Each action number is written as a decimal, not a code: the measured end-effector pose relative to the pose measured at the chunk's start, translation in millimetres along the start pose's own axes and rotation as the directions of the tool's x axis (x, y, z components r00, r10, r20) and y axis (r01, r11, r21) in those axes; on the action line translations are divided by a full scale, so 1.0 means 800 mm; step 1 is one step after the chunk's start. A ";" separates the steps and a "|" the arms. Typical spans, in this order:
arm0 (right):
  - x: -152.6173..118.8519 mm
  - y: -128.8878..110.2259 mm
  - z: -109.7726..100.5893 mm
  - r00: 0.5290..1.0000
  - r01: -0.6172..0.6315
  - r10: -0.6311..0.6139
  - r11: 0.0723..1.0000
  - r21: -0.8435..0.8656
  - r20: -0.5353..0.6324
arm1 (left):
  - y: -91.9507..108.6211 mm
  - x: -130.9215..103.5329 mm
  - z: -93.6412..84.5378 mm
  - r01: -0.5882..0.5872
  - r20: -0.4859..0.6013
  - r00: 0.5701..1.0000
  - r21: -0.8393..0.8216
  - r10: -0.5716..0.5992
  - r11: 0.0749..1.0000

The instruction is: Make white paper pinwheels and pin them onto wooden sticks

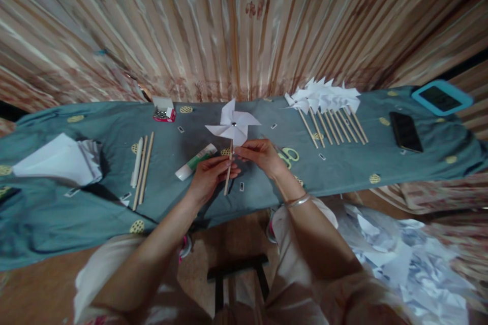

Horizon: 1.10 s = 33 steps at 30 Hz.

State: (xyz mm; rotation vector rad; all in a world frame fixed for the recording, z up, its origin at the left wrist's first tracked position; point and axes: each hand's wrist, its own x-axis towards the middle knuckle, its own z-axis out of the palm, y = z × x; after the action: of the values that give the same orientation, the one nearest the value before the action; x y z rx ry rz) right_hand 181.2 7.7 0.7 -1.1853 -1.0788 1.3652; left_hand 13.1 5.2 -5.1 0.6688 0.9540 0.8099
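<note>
A white paper pinwheel (237,133) with a dark pin at its centre stands on a thin wooden stick (227,181) over the middle of the table. My left hand (208,177) is closed around that stick, thumb and fingers pinching it. Just below the paper blades, my right hand (263,155) has its thumb and fingers pressed together beside the top of the stick; whether they grip the blade's edge or the stick is hard to see. A glue stick (195,161) lies by my left hand. Green-handled scissors (288,156) rest partly hidden behind my right hand.
Several finished pinwheels (324,99) lie in a row at the back right. A phone (405,132) and a blue-framed device (442,97) are farther right. Loose sticks (147,167), a small pin box (164,111) and folded white paper (57,162) are left. A bag of paper scraps (415,264) stands below.
</note>
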 end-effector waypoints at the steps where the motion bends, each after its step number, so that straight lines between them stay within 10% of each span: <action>1: 0.000 0.001 0.001 1.000 0.011 -0.011 1.000 -0.010 0.005 | 0.000 0.000 0.000 0.004 -0.002 1.000 0.006 -0.004 1.000; 33: 0.008 -0.010 -0.028 0.974 0.054 -0.006 0.977 0.206 -0.228 | -0.003 -0.003 0.002 0.075 0.045 0.996 0.053 -0.078 0.996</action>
State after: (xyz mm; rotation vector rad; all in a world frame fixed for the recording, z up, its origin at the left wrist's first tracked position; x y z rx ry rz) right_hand 204.0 15.3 5.1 -1.1312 -0.7677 1.2524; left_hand 14.2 1.9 -5.2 0.6891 0.9543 0.7011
